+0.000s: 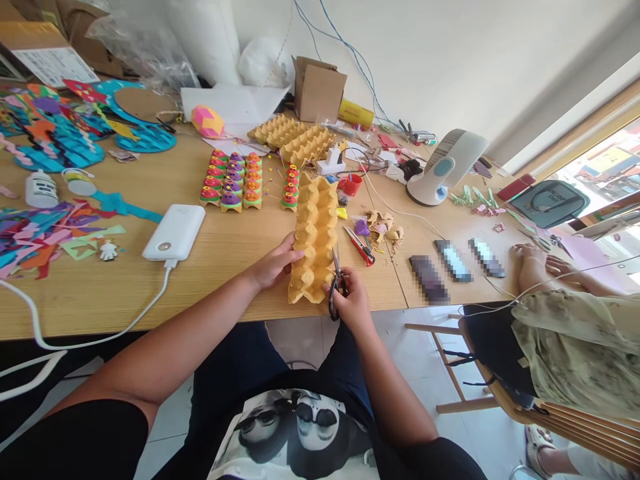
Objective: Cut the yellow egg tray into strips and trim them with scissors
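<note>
A long strip of yellow egg carton (316,230) stands tilted up at the table's front edge. My left hand (275,263) grips its left side, thumb on the front face. In my right hand (353,300) is a pair of black-handled scissors (335,293), its blades pointing up along the carton's right edge. Whether the blades are cutting into the carton, I cannot tell. Behind the strip stand rows of painted egg-carton pieces (233,180) in red, purple and orange, and a shorter painted row (290,187). To the right lies a red utility knife (361,247).
A white power bank (175,232) with a cable lies left, beside colourful paper scraps (50,233). More egg cartons (295,139) lie behind. Carton scraps (385,230), a white fan (445,167) and several phones (453,260) are to the right, near another person's hands (537,267).
</note>
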`<state>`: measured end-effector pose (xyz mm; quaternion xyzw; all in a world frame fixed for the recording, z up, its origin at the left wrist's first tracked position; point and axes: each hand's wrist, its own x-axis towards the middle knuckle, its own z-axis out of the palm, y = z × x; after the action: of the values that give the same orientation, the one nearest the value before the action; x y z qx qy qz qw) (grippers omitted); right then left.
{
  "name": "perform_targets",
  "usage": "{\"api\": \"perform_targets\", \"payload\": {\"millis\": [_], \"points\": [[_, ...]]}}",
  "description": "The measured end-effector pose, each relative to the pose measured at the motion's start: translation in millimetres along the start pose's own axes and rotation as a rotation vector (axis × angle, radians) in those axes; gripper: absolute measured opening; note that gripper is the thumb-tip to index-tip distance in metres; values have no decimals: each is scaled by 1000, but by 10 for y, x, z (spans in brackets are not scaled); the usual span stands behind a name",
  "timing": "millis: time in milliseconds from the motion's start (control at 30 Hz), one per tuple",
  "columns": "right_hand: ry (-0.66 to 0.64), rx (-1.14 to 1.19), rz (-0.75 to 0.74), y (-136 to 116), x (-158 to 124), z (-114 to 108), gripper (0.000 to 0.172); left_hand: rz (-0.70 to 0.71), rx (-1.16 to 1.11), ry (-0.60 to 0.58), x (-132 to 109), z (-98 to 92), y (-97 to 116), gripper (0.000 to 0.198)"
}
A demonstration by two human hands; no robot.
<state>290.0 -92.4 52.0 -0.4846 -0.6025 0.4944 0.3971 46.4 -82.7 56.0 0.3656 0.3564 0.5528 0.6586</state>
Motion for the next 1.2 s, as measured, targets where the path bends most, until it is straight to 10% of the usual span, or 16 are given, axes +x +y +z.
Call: {"api": "perform_targets", "payload": {"millis": [367, 600, 1200], "points": [[-4, -129, -23, 1, -102, 33, 51, -101, -51, 279, 52, 195, 196, 46], [-14, -126, -8, -62, -149, 98, 48, -309, -128, 197, 340, 231, 285, 37], [-159, -353, 49, -233, -328, -301, 40, -212, -223, 78, 378, -70, 66, 59]]}}
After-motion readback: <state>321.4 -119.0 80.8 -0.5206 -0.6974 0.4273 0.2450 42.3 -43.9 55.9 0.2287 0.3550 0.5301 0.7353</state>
